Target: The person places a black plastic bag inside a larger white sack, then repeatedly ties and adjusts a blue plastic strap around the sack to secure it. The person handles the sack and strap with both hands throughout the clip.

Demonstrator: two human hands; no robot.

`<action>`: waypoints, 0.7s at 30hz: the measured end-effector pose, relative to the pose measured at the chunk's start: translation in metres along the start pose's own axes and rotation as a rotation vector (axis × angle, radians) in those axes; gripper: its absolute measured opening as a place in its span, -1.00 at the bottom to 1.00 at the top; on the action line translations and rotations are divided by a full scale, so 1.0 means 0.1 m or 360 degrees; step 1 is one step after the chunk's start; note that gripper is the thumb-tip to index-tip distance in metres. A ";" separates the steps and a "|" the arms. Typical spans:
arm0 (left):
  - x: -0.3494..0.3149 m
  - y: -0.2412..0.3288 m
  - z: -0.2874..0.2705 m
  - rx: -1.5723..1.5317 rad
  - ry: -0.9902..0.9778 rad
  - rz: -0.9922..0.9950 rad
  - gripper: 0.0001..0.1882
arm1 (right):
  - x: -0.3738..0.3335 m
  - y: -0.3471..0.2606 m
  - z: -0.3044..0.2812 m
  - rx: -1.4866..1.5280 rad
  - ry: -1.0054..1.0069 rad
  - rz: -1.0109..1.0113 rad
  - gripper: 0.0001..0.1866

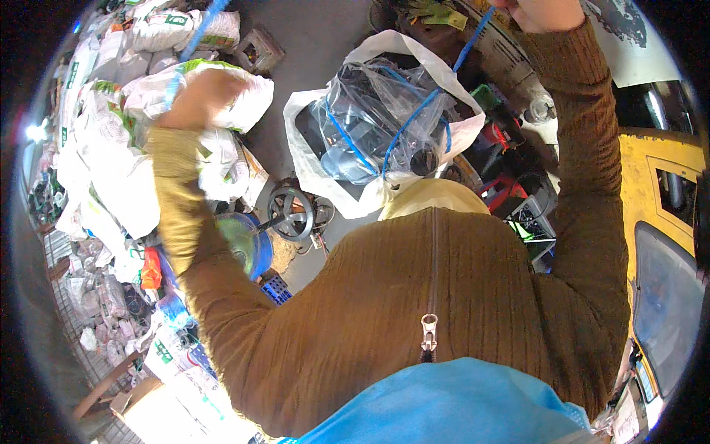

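Note:
In front of me stands a large white woven sack [299, 152], its mouth spread wide around a clear plastic bag [362, 111] with dark items in it. Blue rope [411, 127] crosses over the plastic. One length runs up to the right to my right hand [543, 11], closed on it and partly cut off by the top edge. My left hand [203, 100] is raised at the left, smeared by motion. Another stretch of blue rope passes beside it toward the top edge; whether the fingers grip it cannot be made out.
Filled white sacks [111, 170] are piled along the left. A black handwheel [291, 213] and a blue bucket [255, 248] stand near the sack. At the right are a green crate [488, 100], red parts and a yellow machine [658, 159]. Gloves [436, 13] lie at the top.

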State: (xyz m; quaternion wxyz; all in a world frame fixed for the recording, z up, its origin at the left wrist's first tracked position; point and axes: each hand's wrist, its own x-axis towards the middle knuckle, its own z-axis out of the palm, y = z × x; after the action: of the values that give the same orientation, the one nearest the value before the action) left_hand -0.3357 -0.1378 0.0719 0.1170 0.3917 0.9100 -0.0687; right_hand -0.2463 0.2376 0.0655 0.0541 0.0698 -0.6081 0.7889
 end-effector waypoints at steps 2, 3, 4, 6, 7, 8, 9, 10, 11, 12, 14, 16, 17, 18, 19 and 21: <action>0.52 0.90 0.53 -0.0402 0.0094 0.0486 -0.66 | 0.07 0.01 0.13 -0.0075 -0.0109 -0.0069 -0.84; 0.75 1.30 0.78 -0.0710 0.0257 0.0212 -0.60 | 0.07 0.01 0.19 -0.0134 0.0009 -0.0082 -0.85; 1.07 1.54 0.92 -0.1058 0.0558 0.0474 -0.65 | 0.07 0.00 0.25 -0.0141 0.0000 -0.0049 -0.85; 1.46 1.95 1.15 -0.1250 0.1226 0.0723 -0.70 | 0.05 0.00 0.32 -0.0153 0.0009 0.0004 -0.86; 1.52 1.99 1.23 -0.1600 0.1187 0.0617 -0.72 | 0.05 0.01 0.32 -0.0191 0.0011 -0.0018 -0.86; 1.56 2.04 1.27 -0.1914 0.1008 0.0486 -0.73 | 0.03 0.02 0.28 -0.0206 0.0041 -0.0023 -0.86; 1.60 2.06 1.28 -0.2183 0.0800 0.0350 -0.74 | 0.02 0.06 0.21 -0.0224 0.0069 -0.0037 -0.86; 1.58 2.06 1.29 -0.2163 0.0868 0.0364 -0.74 | 0.02 0.11 0.14 -0.0236 0.0101 -0.0052 -0.85; 1.55 2.04 1.28 -0.2119 0.0918 0.0365 -0.73 | 0.03 0.20 0.05 -0.0045 0.0095 -0.0164 -0.85; 1.53 2.04 1.28 -0.2076 0.0994 0.0367 -0.70 | 0.02 0.27 -0.05 0.0150 0.0089 -0.0270 -0.84; 1.52 2.03 1.26 -0.2297 0.1096 0.0335 -0.69 | -0.10 0.51 -0.36 -0.0542 0.0109 -0.0439 -0.83; 1.53 2.03 1.24 -0.2237 0.1033 0.0270 -0.71 | -0.26 0.95 -0.48 -0.2232 -0.0089 -0.0218 -0.81; 1.54 2.04 1.24 -0.2276 0.1022 0.0266 -0.70 | -0.38 1.31 -0.41 -0.1425 -0.0234 -0.0662 -0.78; 1.55 2.04 1.23 -0.2287 0.1010 0.0256 -0.70 | -0.61 1.58 -0.34 -0.0732 -0.0005 0.0571 -0.73; 1.55 2.03 1.22 -0.2296 0.0991 0.0241 -0.70 | -0.70 1.82 -0.34 -0.0994 -0.0091 0.0118 -0.77; 1.52 2.03 1.19 -0.2438 0.0920 0.0210 -0.70 | -0.73 2.17 -0.42 -0.1081 -0.0013 -0.0367 -0.82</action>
State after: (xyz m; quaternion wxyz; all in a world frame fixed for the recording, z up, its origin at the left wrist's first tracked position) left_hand -0.2702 0.0811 -0.0905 0.1166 0.2583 0.6740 0.6823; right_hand -0.2137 0.2224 -0.1646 0.1604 0.1191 -0.8241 0.5301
